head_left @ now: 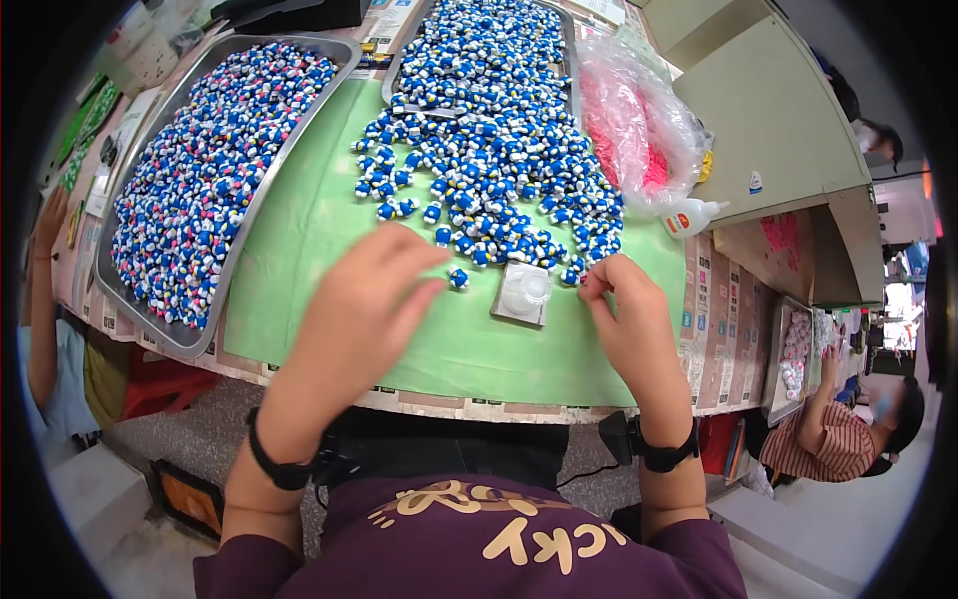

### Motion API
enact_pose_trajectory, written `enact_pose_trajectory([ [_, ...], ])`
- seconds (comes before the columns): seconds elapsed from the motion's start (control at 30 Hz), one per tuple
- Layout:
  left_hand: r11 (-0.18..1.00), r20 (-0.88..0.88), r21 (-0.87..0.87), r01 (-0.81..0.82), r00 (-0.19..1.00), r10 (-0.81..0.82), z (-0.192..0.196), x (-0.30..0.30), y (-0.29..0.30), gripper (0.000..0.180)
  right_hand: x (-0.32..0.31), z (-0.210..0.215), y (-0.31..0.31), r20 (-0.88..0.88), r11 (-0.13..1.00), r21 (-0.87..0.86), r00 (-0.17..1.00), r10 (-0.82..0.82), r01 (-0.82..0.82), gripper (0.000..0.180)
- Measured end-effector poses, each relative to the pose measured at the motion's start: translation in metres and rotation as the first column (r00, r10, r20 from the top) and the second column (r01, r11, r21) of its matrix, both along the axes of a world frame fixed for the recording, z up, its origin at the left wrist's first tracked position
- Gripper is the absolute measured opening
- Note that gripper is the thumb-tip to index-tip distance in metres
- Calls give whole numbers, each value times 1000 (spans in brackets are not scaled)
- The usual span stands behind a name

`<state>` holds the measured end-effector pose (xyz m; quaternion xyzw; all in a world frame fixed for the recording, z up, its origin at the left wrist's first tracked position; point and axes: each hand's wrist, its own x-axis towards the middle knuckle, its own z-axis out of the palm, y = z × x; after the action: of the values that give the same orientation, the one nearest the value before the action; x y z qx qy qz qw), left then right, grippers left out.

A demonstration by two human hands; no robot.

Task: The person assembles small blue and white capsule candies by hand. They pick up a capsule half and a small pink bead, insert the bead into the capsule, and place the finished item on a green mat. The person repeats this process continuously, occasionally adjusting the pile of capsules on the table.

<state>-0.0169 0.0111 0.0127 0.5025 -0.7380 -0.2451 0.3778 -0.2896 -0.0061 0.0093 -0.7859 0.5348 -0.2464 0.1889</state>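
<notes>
The left hand, fingers loosely spread and holding nothing, hovers just left of a lone glossy blue-and-white figurine on the smooth green mat. The right hand pinches narrowly near a square clear plastic packet, what it grips hidden, with the heaped figurine pile beyond.

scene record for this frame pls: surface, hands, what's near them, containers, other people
surface: green mat on a papered table
left hand: blurred, fingers extended toward one loose blue-and-white figurine; whether it touches, cannot tell
right hand: fingertips pinched at the edge of the figurine pile; what it holds, too small to tell
between hands: clear plastic packet, flat on the mat
containers: metal tray at left, full of figurines; second tray at top
other: pink-filled plastic bag; white bottle
people: seated person at right
</notes>
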Motion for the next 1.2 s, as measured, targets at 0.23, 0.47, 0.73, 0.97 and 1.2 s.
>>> enact_pose_trajectory([
  [0.23, 1000, 149, -7, 11, 989, -10, -15, -19, -6, 13, 6, 4, 4, -115, 997, -68, 992, -42, 34, 15],
  [0.47, 982, -79, 168, 85, 994, -73, -11, -13, 1, 19, -8, 7, 19, 94, 974, 225, 995, -41, 19, 14],
  [0.73, 829, -743, 323, 456, 665, -77, 14, -31, 21, 19, 38, 48, 32, 618, 945, 204, 782, 79, -256, 21],
  [0.97, 739, -820, 425, 523, 568, 69, 11, -33, 24, 8, 52, 44, 38, 589, 959, 94, 792, 161, -265, 28],
  [1.2, 813, -773, 381, 440, 635, 19, 3, -37, 26, 9, 56, 40, 42, 563, 963, 170, 823, 77, -207, 30],
])
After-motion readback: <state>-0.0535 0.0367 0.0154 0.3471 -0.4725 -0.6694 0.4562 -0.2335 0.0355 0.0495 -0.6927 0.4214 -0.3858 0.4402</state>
